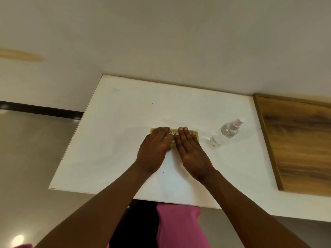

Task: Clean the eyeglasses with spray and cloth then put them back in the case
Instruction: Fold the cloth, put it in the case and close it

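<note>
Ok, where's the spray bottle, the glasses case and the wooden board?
spray bottle [226, 133]: head view, on its clear body.
glasses case [195, 134]: head view, on the right end, beside the fingers.
wooden board [300, 144]: head view, on its top face.

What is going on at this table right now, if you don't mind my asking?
A person has both hands resting flat on a closed olive-green rectangular eyeglasses case lying on the white table: the left hand covers its left part, the right hand its right. A clear plastic spray bottle stands untouched to the right. No glasses or cloth are visible.
</note>
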